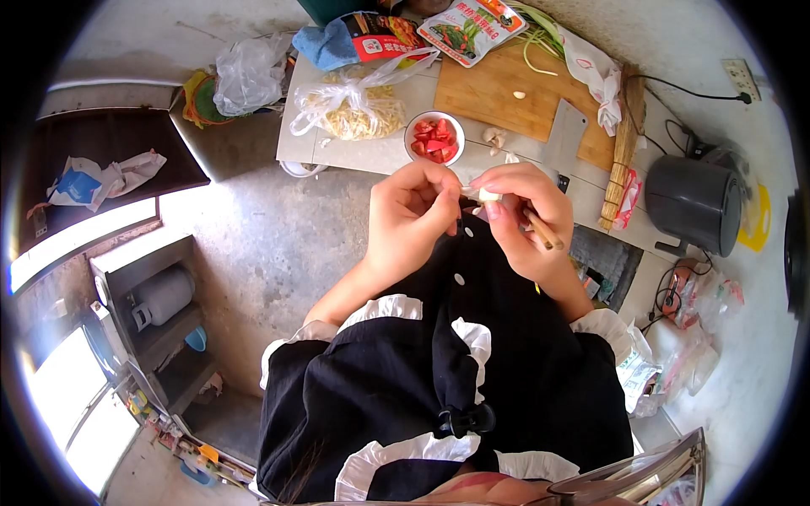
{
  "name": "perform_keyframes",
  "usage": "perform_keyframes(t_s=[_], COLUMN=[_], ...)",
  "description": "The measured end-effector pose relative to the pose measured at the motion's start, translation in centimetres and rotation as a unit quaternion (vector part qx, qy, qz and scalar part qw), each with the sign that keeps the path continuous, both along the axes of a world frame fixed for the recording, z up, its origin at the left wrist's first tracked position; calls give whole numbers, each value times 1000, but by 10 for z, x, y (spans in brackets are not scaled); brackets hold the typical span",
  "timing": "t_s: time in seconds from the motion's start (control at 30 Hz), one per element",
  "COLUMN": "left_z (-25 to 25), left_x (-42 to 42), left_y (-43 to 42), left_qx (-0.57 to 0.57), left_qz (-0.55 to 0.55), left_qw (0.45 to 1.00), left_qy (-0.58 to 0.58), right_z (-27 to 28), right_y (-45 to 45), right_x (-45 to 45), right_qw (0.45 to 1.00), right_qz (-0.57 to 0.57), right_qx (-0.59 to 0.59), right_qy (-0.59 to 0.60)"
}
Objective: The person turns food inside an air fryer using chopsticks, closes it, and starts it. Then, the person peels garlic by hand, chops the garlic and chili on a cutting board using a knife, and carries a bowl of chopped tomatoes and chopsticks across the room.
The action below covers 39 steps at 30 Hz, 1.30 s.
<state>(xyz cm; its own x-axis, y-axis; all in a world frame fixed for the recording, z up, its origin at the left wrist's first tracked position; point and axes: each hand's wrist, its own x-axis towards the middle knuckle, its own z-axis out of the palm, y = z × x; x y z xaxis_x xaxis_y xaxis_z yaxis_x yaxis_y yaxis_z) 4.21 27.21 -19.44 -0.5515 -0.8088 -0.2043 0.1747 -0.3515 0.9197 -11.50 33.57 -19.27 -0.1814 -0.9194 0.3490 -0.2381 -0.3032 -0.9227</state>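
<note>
And here's one bowl (434, 139), white inside, loaded with chopped red pieces (437, 145), too many to count. Left of it sits one knotted plastic bag (359, 108) of yellowish food. Now to your hands: your right hand (527, 215) is pinched closed on one pale clove (489, 195), just below the bowl, with two wooden sticks (544, 231) tucked in the grip. Your left hand (413, 218) is curled, thumb and fingertips pinched together beside it; what they grip is too small to tell. One white piece (519, 94) and one cleaver (566, 135) lie on the cutting board (481, 88).
</note>
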Motion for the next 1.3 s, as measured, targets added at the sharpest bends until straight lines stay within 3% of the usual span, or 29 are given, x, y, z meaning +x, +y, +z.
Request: perform_keyframes(t_s=[0.23,0.43,0.63,0.87,0.97,1.17,1.3], left_z=[-4,-18,-5,2,8,2,3], left_x=[1,3,0,0,-1,4,6], left_y=[-3,-8,-8,-2,3,2,4], left_qx=[16,25,-20,12,-26,-253,-273], left_qz=[12,31,28,-28,-3,33,51], left_qw=[1000,994,998,998,999,964,954], left_qy=[12,104,45,49,40,-76,-113], right_z=[-4,-5,-5,-6,-6,-6,-4], right_y=[1,-1,-1,-2,-2,-2,-3], right_x=[-1,-11,-12,-5,-3,3,4], right_qw=[997,994,995,995,995,997,998], right_qz=[-20,-25,-15,-2,-12,-30,-29], right_qx=[-22,-33,-13,5,16,33,37], right_qy=[-70,-101,-95,-104,-94,-65,-32])
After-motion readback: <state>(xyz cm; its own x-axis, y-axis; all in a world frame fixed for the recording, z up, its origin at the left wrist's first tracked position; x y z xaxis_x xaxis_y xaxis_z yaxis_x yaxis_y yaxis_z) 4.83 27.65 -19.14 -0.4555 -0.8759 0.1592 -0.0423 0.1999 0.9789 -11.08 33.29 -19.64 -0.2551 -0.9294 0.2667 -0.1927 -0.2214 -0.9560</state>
